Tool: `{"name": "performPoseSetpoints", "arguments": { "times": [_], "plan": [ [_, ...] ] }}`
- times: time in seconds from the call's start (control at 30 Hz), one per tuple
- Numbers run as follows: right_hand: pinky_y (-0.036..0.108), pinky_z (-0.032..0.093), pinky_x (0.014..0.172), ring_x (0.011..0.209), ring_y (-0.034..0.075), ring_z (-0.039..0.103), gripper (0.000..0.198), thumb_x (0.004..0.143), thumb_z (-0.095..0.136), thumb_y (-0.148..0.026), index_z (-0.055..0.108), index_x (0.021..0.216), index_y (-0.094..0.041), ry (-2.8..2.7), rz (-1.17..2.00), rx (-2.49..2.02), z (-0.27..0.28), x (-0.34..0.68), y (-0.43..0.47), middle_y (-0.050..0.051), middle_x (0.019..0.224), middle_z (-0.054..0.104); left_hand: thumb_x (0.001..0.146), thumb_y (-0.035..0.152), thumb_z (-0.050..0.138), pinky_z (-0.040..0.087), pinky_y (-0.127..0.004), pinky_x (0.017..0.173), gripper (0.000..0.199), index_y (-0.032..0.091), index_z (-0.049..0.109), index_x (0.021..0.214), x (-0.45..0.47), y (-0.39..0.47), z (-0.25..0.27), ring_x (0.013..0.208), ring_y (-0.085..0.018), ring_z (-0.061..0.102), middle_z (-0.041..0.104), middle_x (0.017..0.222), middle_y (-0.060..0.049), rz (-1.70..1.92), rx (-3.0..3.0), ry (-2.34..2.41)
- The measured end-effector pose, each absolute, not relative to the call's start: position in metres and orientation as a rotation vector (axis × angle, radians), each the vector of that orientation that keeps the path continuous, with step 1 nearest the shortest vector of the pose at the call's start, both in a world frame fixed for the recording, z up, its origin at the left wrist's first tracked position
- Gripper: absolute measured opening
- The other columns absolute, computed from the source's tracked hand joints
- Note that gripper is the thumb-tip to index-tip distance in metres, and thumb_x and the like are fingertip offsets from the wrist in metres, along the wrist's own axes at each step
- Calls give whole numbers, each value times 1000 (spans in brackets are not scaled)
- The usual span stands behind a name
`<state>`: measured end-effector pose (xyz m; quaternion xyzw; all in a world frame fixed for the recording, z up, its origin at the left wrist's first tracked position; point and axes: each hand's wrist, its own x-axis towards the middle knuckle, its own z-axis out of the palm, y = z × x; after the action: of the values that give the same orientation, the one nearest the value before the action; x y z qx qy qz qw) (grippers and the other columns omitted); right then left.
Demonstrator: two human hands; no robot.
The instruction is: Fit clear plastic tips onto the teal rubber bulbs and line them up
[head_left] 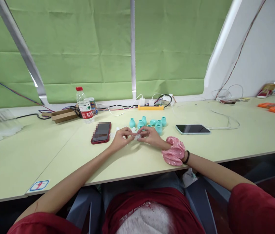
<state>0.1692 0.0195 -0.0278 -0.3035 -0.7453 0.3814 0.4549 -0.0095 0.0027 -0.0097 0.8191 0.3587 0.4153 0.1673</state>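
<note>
OK, left hand [120,139] and right hand [152,136] are together over the worktop [127,169], fingers of both pinching one small clear piece [136,137] between them. Too small to make out its exact shape.

Just beyond the fingers, mostly to the right: cluster of teal pots [158,129], most upright, one tipped on its side. Some are partly hidden by the right hand. Whitish bits [113,133] sit just beyond the left hand.

Right wrist has a pink scrunchie [173,151] and a black bracelet [187,157].

Left of the fingers: red-cased phone [101,132], flat. Right of them, past the pots: pale-cased phone [193,129], flat, screen dark.

Farther beyond the fingers: yellow power strip [143,107] with white plugs in it. Far left beyond: red-capped bottle [86,109], upright, can [93,106] beside it, then an open cardboard box [65,115].
</note>
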Motion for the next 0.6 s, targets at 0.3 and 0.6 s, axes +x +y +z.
{"name": "performPoseSetpoints", "arguments": {
  "times": [0.3,0.6],
  "plan": [
    [27,49,68,78,13,54,19,68,60,-26,59,85,-18,-1950,477,-544,-20,164,3,3,79,56,58,34,65,42,-22,56,39,12,65,90,-13,4,-3,67,-14,52,63,83,-7,1006,2015,990],
    [24,50,61,81,13,50,24,71,58,-27,60,94,-22,-1983,192,-494,-30,165,9,4,82,48,60,34,64,40,-22,55,34,9,66,83,-14,3,0,60,-13,54,64,68,-6,873,1908,890]
  ]
}}
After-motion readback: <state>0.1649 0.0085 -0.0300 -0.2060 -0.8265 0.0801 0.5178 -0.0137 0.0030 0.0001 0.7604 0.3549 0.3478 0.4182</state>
